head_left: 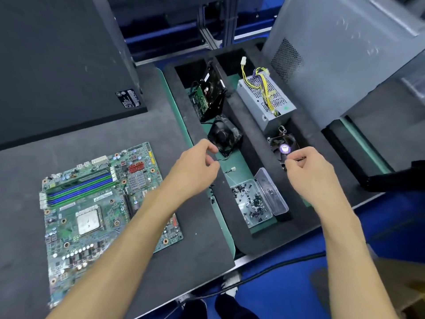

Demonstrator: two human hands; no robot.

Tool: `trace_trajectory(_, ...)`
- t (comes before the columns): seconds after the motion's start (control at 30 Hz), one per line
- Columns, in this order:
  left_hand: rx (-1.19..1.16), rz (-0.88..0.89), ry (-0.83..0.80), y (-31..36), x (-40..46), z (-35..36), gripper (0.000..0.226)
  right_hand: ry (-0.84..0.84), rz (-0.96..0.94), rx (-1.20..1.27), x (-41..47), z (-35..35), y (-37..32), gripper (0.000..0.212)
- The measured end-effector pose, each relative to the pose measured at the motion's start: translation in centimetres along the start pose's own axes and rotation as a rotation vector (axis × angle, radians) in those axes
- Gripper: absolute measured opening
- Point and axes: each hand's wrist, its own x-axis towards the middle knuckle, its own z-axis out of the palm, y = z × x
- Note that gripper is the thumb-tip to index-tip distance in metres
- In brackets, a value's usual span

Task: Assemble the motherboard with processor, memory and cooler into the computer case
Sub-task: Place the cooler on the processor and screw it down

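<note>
The green motherboard [96, 217] lies flat on the dark foam mat at the left. A silver processor [88, 221] sits in its socket and a memory stick [80, 183] stands in one of the blue and green slots. The cooler [284, 146], a black fan with a purple round label, rests in the right compartment of the foam tray [250, 143]. My right hand [310, 173] pinches its near edge between thumb and fingers. My left hand [197, 166] hovers with loosely curled fingers beside a black case fan [224, 137] and holds nothing. A black computer case [57, 65] lies at the back left.
The tray also holds a hard drive [210, 95], a grey power supply [264, 100] with yellow wires, and an open clear box of screws [253, 203]. A grey metal case [345, 54] stands at the back right. The table's front edge runs just below the motherboard.
</note>
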Motion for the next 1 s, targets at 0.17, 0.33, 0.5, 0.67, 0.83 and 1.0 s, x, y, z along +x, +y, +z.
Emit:
trace_trajectory(0.17,-0.044,0.108,-0.060,3.2,1.0,3.3,0.023,0.056,0.016,-0.024,0.8,-0.8,2.1,0.025)
trace_trajectory(0.33,0.007,0.204,-0.085,6.0,2.5,6.3,0.021,0.074,0.090,0.002,1.7,-0.9,3.6,0.039)
trace_trajectory(0.5,0.240,0.329,-0.021,8.2,4.3,8.9,0.039,-0.009,0.140,0.062,2.8,-0.2,3.8,0.054)
trace_trajectory(0.67,0.520,0.430,0.057,9.3,6.9,10.8,0.058,-0.010,0.192,0.159,3.6,1.0,3.5,0.062)
trace_trajectory(0.83,0.684,0.428,0.048,9.6,9.4,12.8,0.072,-0.038,0.233,0.201,4.6,1.6,4.1,0.060)
trace_trajectory(1.0,0.812,0.392,0.052,9.6,10.9,14.5,0.071,-0.025,0.250,0.258,5.7,1.4,4.9,0.062)
